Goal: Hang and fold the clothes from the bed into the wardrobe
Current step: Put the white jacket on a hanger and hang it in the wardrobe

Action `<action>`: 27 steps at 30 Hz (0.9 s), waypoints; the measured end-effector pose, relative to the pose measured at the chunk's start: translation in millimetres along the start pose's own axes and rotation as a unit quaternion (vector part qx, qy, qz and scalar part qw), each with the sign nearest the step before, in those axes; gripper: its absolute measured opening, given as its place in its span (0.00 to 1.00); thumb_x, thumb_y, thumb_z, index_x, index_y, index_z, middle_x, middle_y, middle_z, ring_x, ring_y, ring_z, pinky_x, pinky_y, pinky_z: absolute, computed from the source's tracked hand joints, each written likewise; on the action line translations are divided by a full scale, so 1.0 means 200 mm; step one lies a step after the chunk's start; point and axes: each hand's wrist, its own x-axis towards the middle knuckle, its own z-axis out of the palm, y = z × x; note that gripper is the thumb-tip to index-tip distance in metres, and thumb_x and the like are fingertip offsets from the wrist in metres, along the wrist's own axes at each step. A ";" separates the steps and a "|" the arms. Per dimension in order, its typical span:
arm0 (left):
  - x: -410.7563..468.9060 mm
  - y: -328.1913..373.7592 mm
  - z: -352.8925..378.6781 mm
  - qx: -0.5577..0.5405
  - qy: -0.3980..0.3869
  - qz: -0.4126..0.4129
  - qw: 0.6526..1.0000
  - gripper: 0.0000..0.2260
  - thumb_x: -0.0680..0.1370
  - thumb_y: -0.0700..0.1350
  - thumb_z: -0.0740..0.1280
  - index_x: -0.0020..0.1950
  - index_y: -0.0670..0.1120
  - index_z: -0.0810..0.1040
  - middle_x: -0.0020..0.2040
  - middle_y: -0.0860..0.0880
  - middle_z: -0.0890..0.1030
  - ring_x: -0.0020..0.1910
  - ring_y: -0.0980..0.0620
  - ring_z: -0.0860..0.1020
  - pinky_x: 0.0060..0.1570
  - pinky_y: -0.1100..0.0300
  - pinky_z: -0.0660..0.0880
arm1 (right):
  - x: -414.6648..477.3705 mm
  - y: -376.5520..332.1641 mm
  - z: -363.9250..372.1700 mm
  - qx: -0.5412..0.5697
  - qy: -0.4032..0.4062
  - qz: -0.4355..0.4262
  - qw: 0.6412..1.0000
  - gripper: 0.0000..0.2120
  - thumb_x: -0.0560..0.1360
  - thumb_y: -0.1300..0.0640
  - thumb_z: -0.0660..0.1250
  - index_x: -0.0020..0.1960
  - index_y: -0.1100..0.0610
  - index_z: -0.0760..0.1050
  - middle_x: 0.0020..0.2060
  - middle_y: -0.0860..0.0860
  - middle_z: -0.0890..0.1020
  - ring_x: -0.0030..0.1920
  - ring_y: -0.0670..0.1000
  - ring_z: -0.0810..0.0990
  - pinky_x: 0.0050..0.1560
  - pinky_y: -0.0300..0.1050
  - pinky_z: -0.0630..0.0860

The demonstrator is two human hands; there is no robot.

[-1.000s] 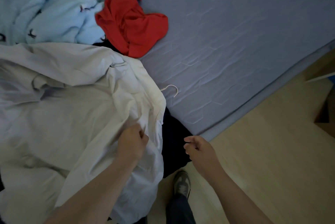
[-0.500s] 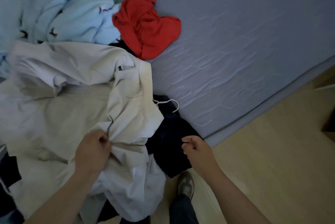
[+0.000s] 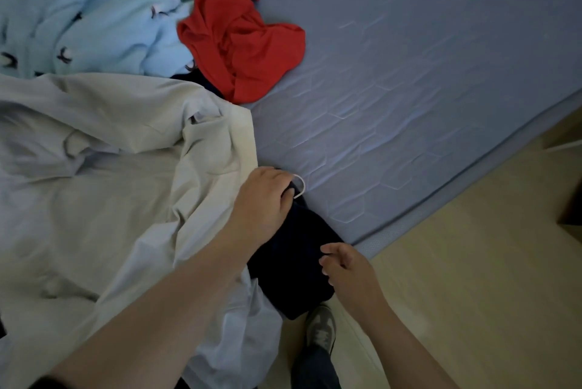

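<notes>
A large pale grey-white garment (image 3: pixel 104 187) is spread over the left of the bed. At its right edge my left hand (image 3: pixel 263 199) curls its fingers around the neck of a white hanger hook (image 3: pixel 300 185). The hook pokes out from a dark navy garment (image 3: pixel 293 262) that hangs over the bed's edge. My right hand (image 3: pixel 348 273) hovers over the lower part of that navy garment with loosely curled fingers, holding nothing. A crumpled red garment (image 3: pixel 242 42) and a light blue patterned one (image 3: pixel 94 14) lie farther back.
The blue-grey mattress (image 3: pixel 425 73) stretches to the right. Pale wooden floor (image 3: pixel 472 294) runs along the bed's edge, with my grey shoe (image 3: pixel 321 329) on it. A brown furniture corner (image 3: pixel 571 209) shows at the right frame edge.
My left hand let go of the pale garment's bunched fabric and moved up and right onto the hanger hook. The right hand stayed beside the navy garment.
</notes>
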 end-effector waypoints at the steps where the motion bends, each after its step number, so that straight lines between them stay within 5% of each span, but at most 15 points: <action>1: 0.04 -0.03 0.03 0.049 -0.015 -0.017 0.999 0.08 0.77 0.44 0.65 0.51 0.42 0.79 0.43 0.45 0.80 0.49 0.43 0.78 0.52 0.53 0.72 | 0.01 0.01 -0.01 0.002 0.002 0.001 1.000 0.07 0.79 0.60 0.62 0.52 0.51 0.75 0.40 0.52 0.79 0.37 0.47 0.76 0.33 0.31 0.71; 3: 0.06 -0.10 0.07 0.183 -0.053 -0.069 0.979 0.08 0.76 0.49 0.66 0.45 0.45 0.79 0.33 0.49 0.74 0.42 0.45 0.79 0.42 0.57 0.73 | 0.03 0.02 -0.03 0.015 0.007 0.008 1.000 0.07 0.79 0.61 0.61 0.51 0.50 0.75 0.41 0.52 0.79 0.37 0.47 0.75 0.34 0.31 0.71; 5: 0.03 -0.15 0.12 0.263 -0.141 -0.141 0.944 0.11 0.78 0.54 0.61 0.48 0.49 0.77 0.41 0.50 0.78 0.47 0.47 0.78 0.46 0.56 0.69 | 0.04 0.03 -0.05 0.021 0.008 0.010 1.000 0.08 0.79 0.61 0.61 0.49 0.49 0.75 0.41 0.53 0.79 0.38 0.46 0.75 0.34 0.29 0.71; 9: -0.01 -0.19 0.21 0.276 -0.151 -0.193 0.930 0.15 0.75 0.59 0.62 0.37 0.50 0.67 0.41 0.51 0.80 0.47 0.49 0.77 0.49 0.56 0.63 | 0.07 0.04 -0.04 0.017 0.002 0.015 1.000 0.09 0.79 0.61 0.62 0.47 0.47 0.74 0.41 0.52 0.80 0.38 0.46 0.75 0.34 0.27 0.70; 12: 0.01 -0.19 0.24 0.211 -0.152 -0.250 0.933 0.13 0.75 0.58 0.64 0.38 0.50 0.68 0.44 0.50 0.81 0.51 0.48 0.76 0.55 0.55 0.63 | 0.08 0.04 -0.03 0.008 0.000 0.017 1.000 0.09 0.79 0.60 0.61 0.48 0.46 0.74 0.42 0.51 0.80 0.39 0.46 0.76 0.35 0.29 0.70; 15: 0.02 -0.17 0.22 0.129 -0.114 -0.273 0.947 0.08 0.75 0.54 0.64 0.43 0.50 0.74 0.42 0.50 0.81 0.49 0.47 0.78 0.55 0.54 0.63 | 0.09 0.02 -0.04 0.009 0.001 0.017 1.000 0.09 0.79 0.60 0.61 0.48 0.46 0.74 0.42 0.51 0.80 0.38 0.45 0.76 0.35 0.30 0.70; 20: -0.09 -0.12 0.05 0.004 0.012 -0.261 0.965 0.16 0.80 0.52 0.60 0.36 0.43 0.73 0.33 0.45 0.79 0.37 0.43 0.77 0.42 0.52 0.71 | 0.02 -0.03 -0.07 0.005 0.010 0.014 1.000 0.07 0.79 0.60 0.61 0.52 0.50 0.75 0.43 0.52 0.80 0.38 0.46 0.76 0.33 0.28 0.70; 23: -0.18 -0.08 -0.13 -0.081 0.085 -0.273 0.955 0.18 0.80 0.49 0.59 0.31 0.45 0.67 0.27 0.48 0.72 0.28 0.50 0.71 0.30 0.61 0.64 | -0.06 -0.11 -0.10 0.001 0.011 0.010 1.000 0.07 0.79 0.60 0.62 0.54 0.52 0.76 0.44 0.52 0.80 0.40 0.46 0.77 0.36 0.31 0.70; 27: -0.28 -0.02 -0.42 -0.116 0.151 -0.297 0.936 0.20 0.81 0.44 0.59 0.28 0.50 0.61 0.25 0.53 0.66 0.27 0.56 0.66 0.28 0.67 0.61 | -0.20 -0.26 -0.13 0.000 0.000 -0.009 1.000 0.07 0.79 0.61 0.62 0.54 0.54 0.75 0.44 0.54 0.80 0.42 0.48 0.77 0.42 0.37 0.72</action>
